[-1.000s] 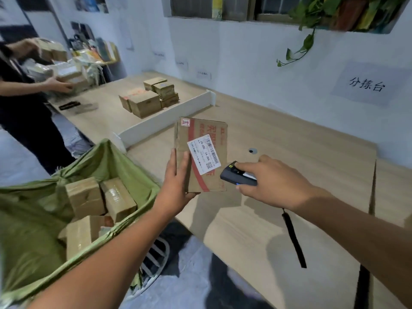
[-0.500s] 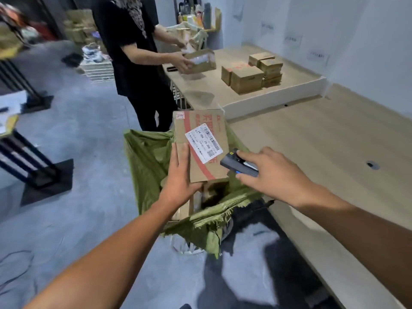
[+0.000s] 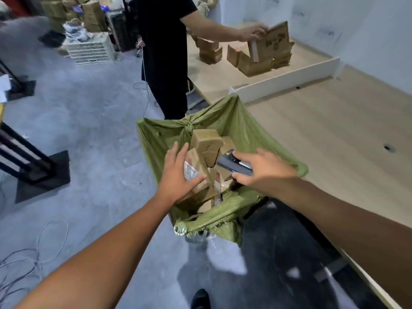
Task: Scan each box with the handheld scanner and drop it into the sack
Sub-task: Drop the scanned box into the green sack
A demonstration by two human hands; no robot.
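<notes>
Left hand point(image 3: 178, 175) hangs over the mouth of the sack point(image 3: 243, 130), fingers spread straight & gripping nothing; labelled box point(image 3: 193, 169) lies just under the palm, on top of the other boxes point(image 3: 207, 141) inside, can't tell if skin touches cardboard. Right hand point(image 3: 264, 168) is clamped round the scanner point(image 3: 234, 162), held above the sack's table-side edge, nose pointing left. Judgement: this is the drop step, pretty much done for this box. To do it well, let the box settle flat on the heap, not propped vs. the upright one at the back, so nothing tips over the sagging near rim; lift the free hand straight up & hold the scanner out of the opening. Next box prob. has to come from the pile point(image 3: 256, 61) beyond the white divider point(image 3: 285, 85) on the table point(image 3: 334, 141). In the way: another person in black point(image 3: 165, 52) stands betw. sack & that pile, one hand on a tall box point(image 3: 275, 39) there, so a reach across could clash. Floor has loose cables point(image 3: 44, 241), a black stand point(image 3: 38, 168) & a white crate point(image 3: 89, 49) further back
</notes>
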